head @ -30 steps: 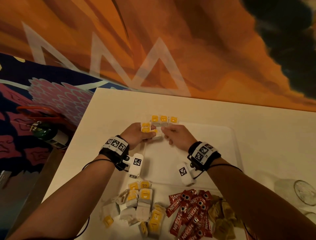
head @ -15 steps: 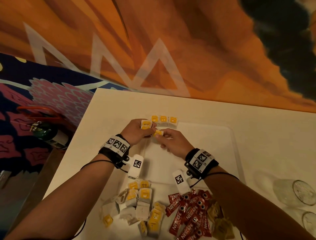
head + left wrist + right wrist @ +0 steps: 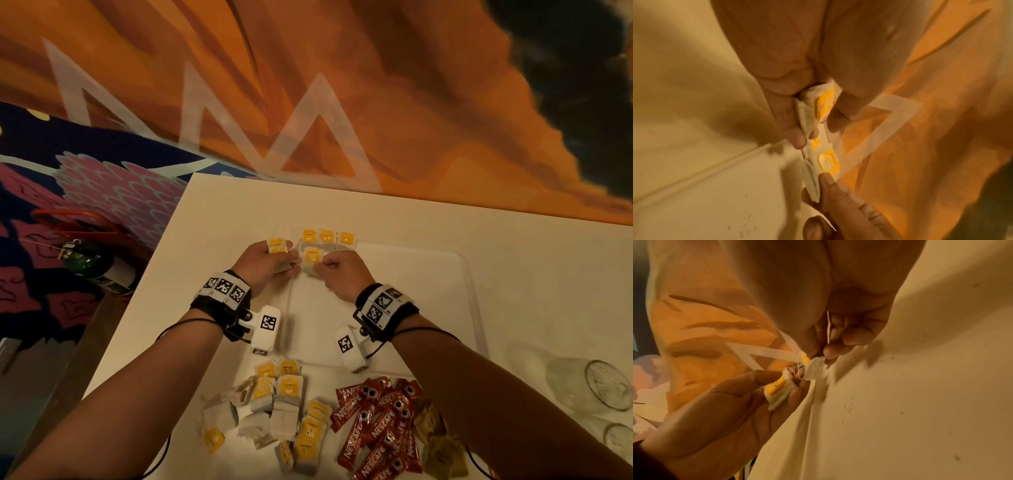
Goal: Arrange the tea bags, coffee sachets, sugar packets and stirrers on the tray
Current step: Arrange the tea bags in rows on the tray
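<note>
A clear tray (image 3: pixel 445 308) lies on the white table. Three yellow-tagged tea bags (image 3: pixel 327 237) stand in a row at its far left corner. My left hand (image 3: pixel 270 263) grips a small stack of tea bags (image 3: pixel 277 245) (image 3: pixel 822 107) at that corner. My right hand (image 3: pixel 337 270) pinches a single tea bag (image 3: pixel 311 258) (image 3: pixel 815 368) just in front of the row, close beside the left hand's stack. A loose pile of tea bags (image 3: pixel 281 407), red Nescafe coffee sachets (image 3: pixel 380 425) and brown sugar packets (image 3: pixel 438 442) lies at the near edge. No stirrers show.
Two upturned glasses (image 3: pixel 589 387) stand at the right, near the tray's front right corner. Left of the table, a green bottle (image 3: pixel 92 267) lies on the patterned floor. An orange wall rises behind the table's far edge.
The right hand has drawn one tea bag away from the left hand's stack and lowered it to the tray just in front of the row. The left hand stayed put.
</note>
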Action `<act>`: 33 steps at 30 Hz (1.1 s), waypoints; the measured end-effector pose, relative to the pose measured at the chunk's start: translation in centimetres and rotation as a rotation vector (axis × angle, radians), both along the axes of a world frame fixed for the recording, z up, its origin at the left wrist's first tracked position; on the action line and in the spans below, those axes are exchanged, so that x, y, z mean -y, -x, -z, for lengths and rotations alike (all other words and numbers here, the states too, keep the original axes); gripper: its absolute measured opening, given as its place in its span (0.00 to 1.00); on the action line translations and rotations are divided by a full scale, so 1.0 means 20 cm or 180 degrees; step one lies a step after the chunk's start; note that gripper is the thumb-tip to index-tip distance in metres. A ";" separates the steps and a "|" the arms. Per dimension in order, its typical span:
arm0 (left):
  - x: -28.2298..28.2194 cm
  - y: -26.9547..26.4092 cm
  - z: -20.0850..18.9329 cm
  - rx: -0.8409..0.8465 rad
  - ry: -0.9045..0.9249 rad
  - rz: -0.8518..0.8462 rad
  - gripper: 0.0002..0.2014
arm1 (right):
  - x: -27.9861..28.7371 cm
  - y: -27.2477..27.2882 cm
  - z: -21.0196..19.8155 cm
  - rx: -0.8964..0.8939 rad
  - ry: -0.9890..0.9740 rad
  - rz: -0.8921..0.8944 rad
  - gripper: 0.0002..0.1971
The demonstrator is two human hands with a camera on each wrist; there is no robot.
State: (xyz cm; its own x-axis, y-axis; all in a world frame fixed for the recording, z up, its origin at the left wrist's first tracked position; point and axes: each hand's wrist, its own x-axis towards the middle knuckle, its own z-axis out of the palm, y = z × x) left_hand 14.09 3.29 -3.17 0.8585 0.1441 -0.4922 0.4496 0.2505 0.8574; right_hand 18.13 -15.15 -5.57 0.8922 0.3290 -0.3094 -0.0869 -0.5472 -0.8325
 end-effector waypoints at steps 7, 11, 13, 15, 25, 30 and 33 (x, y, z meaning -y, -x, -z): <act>-0.08 0.04 0.02 -0.0088 0.0400 0.0099 0.22 | -0.10 -0.10 0.00 0.0232 0.0375 -0.0190 0.26; -0.10 0.07 0.02 -0.0005 0.0502 0.0201 0.24 | -0.13 -0.13 0.01 0.0163 0.0585 -0.0216 0.25; -0.10 0.08 0.03 0.0008 0.0569 0.0206 0.26 | -0.14 -0.15 0.01 0.0083 0.0658 -0.0130 0.27; -0.11 0.09 0.03 0.0014 0.0631 0.0189 0.26 | -0.15 -0.15 0.00 0.0067 0.0732 -0.0058 0.27; -0.10 0.11 0.07 0.0120 0.0223 0.0461 0.20 | -0.11 -0.13 -0.05 0.0266 0.0719 0.0018 0.15; -0.08 0.11 0.06 0.0271 -0.0369 0.0627 0.15 | -0.09 -0.01 -0.11 -0.0045 -0.0115 -0.0234 0.13; -0.06 0.11 0.05 0.0340 -0.0263 0.0721 0.14 | -0.06 0.06 -0.12 -0.0159 -0.0322 -0.0430 0.11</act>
State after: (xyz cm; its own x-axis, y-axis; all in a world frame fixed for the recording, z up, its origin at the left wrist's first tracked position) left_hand 11.82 4.54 -4.22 0.9198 -0.0217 -0.3917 0.3921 0.0810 0.9163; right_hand 16.93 -14.01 -3.27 0.8221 0.4765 -0.3116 -0.0610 -0.4705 -0.8803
